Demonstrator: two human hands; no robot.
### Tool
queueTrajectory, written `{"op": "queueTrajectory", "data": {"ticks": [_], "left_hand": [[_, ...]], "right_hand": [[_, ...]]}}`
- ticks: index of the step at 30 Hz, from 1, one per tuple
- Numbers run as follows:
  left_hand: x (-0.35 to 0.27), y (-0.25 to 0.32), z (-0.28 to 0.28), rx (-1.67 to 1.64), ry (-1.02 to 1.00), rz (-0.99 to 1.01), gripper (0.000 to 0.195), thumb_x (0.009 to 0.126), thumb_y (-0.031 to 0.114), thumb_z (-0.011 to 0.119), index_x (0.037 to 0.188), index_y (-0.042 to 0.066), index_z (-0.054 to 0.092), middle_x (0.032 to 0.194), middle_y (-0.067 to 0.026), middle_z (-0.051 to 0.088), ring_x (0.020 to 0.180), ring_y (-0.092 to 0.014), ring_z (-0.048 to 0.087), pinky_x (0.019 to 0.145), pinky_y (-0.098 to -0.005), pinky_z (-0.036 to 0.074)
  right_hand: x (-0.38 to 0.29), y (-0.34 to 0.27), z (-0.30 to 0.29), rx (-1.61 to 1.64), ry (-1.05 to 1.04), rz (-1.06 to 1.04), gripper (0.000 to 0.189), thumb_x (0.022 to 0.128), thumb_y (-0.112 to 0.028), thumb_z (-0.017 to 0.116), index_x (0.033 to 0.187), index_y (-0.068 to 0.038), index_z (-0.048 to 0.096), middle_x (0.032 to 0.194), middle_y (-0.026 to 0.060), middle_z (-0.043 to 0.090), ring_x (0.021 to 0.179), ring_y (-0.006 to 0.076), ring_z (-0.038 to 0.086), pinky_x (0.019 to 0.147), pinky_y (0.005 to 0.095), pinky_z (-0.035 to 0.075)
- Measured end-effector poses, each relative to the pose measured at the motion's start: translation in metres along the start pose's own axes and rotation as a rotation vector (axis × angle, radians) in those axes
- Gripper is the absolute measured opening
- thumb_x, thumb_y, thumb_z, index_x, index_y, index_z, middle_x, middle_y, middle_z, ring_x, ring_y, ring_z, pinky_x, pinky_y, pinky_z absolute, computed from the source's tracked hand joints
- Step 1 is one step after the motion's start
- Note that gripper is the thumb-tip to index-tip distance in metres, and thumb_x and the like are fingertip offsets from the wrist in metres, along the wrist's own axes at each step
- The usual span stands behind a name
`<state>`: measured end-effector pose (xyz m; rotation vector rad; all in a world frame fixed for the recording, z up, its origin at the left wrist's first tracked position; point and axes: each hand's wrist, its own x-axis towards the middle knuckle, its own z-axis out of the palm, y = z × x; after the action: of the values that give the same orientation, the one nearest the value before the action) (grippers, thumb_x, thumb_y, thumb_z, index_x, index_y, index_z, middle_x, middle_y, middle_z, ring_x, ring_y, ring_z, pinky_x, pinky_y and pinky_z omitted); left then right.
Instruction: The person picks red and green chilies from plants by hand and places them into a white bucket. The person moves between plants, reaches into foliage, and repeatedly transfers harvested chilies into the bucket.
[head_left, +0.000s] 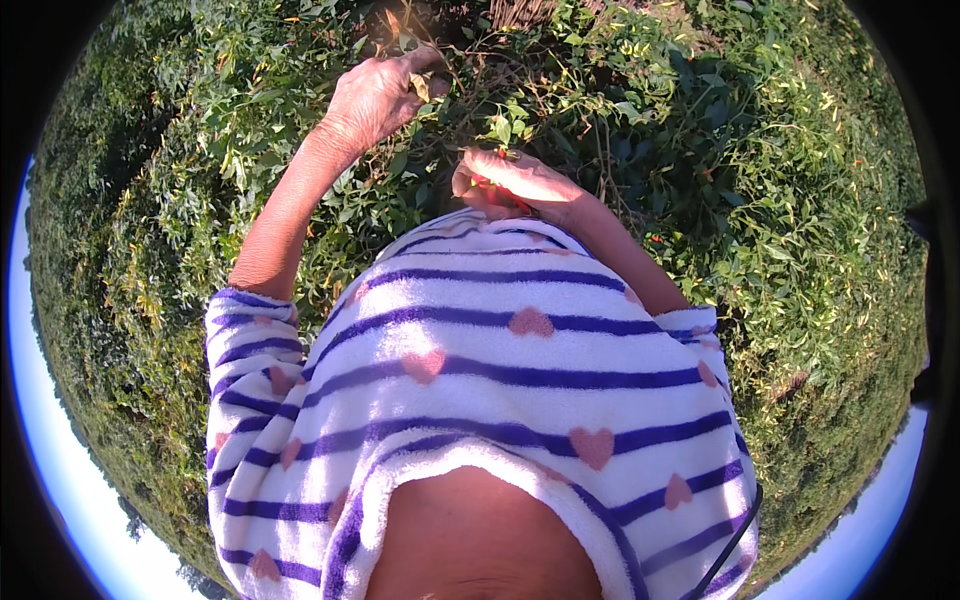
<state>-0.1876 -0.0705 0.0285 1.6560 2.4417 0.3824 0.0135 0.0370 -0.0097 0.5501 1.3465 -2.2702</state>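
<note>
Among the stems of a leafy pepper plant (517, 120), at the upper left of the head view, is my left hand (379, 94). Its index finger reaches out to the right, and a pale dry leaf (420, 88) shows by its curled fingers; whether they grip anything cannot be told. My right hand (525, 176) is cupped near my body, just beyond the striped top (487, 292), with several small red chili peppers (499, 193) in it. Fingers partly hide the peppers. Another bit of red shows at the upper edge of this hand, below green leaves.
Dense green plants (795, 187) surround me on both sides, with small pale and red pods scattered among the leaves. Thin dry stems (469, 97) cross between and beyond my hands. A brown, ridged thing (517, 13) lies at the top edge. A black cord (731, 551) hangs at the lower right.
</note>
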Motion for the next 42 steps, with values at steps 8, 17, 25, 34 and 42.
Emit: {"op": "queueTrajectory", "data": {"ticks": [8, 17, 25, 34, 42], "left_hand": [[-0.026, 0.027, 0.012, -0.687, -0.087, -0.278, 0.018, 0.091, 0.017, 0.059, 0.104, 0.006, 0.064, 0.085, -0.0024, 0.065, 0.071, -0.009, 0.056, 0.064, -0.0238, 0.047], [-0.06, 0.05, 0.032, -0.156, 0.014, 0.309, 0.034, 0.078, 0.014, 0.067, 0.112, 0.02, 0.063, 0.086, -0.0032, 0.066, 0.074, -0.021, 0.067, 0.06, -0.0326, 0.054], [-0.057, 0.042, 0.058, -0.14, 0.044, 0.468, 0.028, 0.073, 0.015, 0.066, 0.101, 0.017, 0.059, 0.082, -0.0041, 0.064, 0.073, -0.023, 0.066, 0.059, -0.0334, 0.054], [-0.052, 0.035, 0.062, -1.067, 0.081, -0.218, 0.007, 0.087, 0.002, 0.06, 0.094, 0.002, 0.059, 0.087, -0.0022, 0.06, 0.083, -0.01, 0.056, 0.078, -0.0245, 0.045], [-0.049, 0.023, 0.064, -1.152, 0.153, -0.304, 0.003, 0.09, 0.004, 0.056, 0.087, 0.006, 0.056, 0.064, 0.004, 0.05, 0.051, -0.002, 0.044, 0.045, -0.0186, 0.037]], "right_hand": [[0.027, 0.022, -0.024, 0.893, -0.062, -0.1, 0.041, 0.097, -0.04, 0.046, 0.11, -0.003, 0.056, 0.112, 0.0167, 0.062, 0.096, 0.0286, 0.063, 0.073, 0.0326, 0.055], [0.036, 0.031, -0.037, 0.933, -0.266, -0.156, 0.049, 0.097, -0.041, 0.043, 0.127, -0.003, 0.05, 0.127, 0.014, 0.055, 0.101, 0.0274, 0.062, 0.087, 0.0424, 0.053], [0.04, 0.036, -0.035, 0.964, -0.213, -0.153, 0.044, 0.098, -0.037, 0.041, 0.125, -0.005, 0.052, 0.13, 0.0136, 0.054, 0.116, 0.0287, 0.054, 0.097, 0.0474, 0.045], [0.039, 0.031, -0.037, 1.225, 0.033, 0.01, 0.041, 0.098, -0.034, 0.043, 0.114, 0.0, 0.058, 0.112, 0.0172, 0.06, 0.102, 0.032, 0.06, 0.088, 0.0467, 0.051], [0.054, 0.035, -0.049, 1.203, -0.142, -0.008, 0.033, 0.1, -0.037, 0.041, 0.088, -0.007, 0.048, 0.072, 0.0043, 0.046, 0.057, 0.0141, 0.039, 0.041, 0.024, 0.03]]}}
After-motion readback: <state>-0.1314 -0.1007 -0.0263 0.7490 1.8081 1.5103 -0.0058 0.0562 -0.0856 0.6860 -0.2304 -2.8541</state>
